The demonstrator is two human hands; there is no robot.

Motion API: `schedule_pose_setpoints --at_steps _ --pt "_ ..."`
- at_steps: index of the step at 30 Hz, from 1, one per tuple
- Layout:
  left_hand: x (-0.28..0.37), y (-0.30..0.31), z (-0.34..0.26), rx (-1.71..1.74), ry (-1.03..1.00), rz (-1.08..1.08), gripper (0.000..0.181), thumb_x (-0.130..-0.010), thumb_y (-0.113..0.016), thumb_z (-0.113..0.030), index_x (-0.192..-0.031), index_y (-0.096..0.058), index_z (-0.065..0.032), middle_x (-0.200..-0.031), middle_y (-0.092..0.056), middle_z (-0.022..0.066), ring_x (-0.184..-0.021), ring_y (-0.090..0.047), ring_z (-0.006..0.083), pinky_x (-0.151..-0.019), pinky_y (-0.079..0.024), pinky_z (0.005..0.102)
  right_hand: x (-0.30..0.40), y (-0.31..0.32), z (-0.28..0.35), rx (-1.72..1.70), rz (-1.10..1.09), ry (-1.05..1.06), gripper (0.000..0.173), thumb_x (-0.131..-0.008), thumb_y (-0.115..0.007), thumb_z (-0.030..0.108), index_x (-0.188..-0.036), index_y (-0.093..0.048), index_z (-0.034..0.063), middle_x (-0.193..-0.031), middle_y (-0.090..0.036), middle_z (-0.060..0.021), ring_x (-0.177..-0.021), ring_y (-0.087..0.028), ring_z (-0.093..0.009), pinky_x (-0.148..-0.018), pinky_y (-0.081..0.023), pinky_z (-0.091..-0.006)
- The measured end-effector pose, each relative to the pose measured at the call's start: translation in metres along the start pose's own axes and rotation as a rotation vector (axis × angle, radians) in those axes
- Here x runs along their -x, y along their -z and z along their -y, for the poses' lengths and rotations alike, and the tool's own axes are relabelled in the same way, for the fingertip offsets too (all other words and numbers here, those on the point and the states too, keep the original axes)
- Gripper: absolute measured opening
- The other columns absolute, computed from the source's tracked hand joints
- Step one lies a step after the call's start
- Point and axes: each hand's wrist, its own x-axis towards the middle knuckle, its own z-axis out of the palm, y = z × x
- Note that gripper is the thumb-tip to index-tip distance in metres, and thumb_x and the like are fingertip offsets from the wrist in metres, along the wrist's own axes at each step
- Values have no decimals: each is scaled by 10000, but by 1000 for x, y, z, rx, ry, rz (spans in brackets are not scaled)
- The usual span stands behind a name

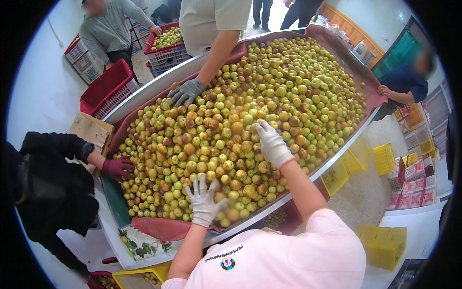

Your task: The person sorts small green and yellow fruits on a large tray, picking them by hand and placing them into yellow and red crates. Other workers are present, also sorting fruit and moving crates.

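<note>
A large heap of green and brown-red jujubes (216,144) fills a long sorting table (343,144) lined with red cloth. My left hand (205,202), in a white knit glove, rests with fingers spread on the fruit near the table's close edge. Farther up the heap, to the right, my right hand (272,144) in a matching glove touches the fruit with its fingertips, palm down. Neither hand is closed round a fruit. Some leaves (142,249) lie on the white tabletop at the lower left, beside the folded red cloth (162,228).
Across the table, a co-worker's grey-gloved hand (187,92) lies on the fruit; another's maroon-gloved hand (118,168) is at the left end. A person at right holds the cloth. Yellow crates (383,159) stand on the right floor, red crates (108,86) at upper left.
</note>
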Motion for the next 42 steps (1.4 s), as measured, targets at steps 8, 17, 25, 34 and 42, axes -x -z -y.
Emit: schedule_pose_setpoints --at_steps 8,17,25,34,42 --pt "21 -6 22 44 109 -145 758 -786 -674 -468 -1420 -390 -167 -1530 -227 244 -1410 -219 439 -1126 -102 640 -53 -1 -5 190 219 -85 449 -771 -645 -6 -1197 -542 93 -1211 -482 -195 -1148 -531 -344 -906 -518 -404" --pt "4 23 -28 1987 388 226 446 -981 -478 -293 -1351 -476 -44 -1418 -469 140 -1182 -540 336 -1026 -430 444 -15 10 37 -75 103 -312 226 -923 -541 119 -1131 -563 36 -1024 -588 -188 -918 -647 -322 -775 -563 -389" --pt "-6 12 -22 2836 921 358 389 -986 -505 -405 -1273 -562 -148 -1324 -541 124 -1216 -515 289 -942 -492 437 79 -2 48 -278 114 -30 311 -914 -610 240 -1171 -580 67 -1071 -606 -125 -969 -614 -280 -869 -516 -387" --pt "-4 -8 -11 2627 1045 613 307 -920 -612 -433 -999 -606 -136 -1009 -617 58 -867 -611 194 -689 -549 296 58 -4 -22 -221 -58 -543 259 -889 -653 214 -1084 -588 56 -1174 -545 -181 -1007 -610 -383 -876 -504 -445" --pt "5 -7 -17 2586 1009 451 290 -918 -623 -388 -1051 -588 -132 -1002 -613 45 -898 -605 165 -666 -536 283 75 5 -98 24 -235 -711 328 -864 -663 262 -1168 -637 143 -1024 -673 -169 -1019 -626 -357 -906 -490 -421"
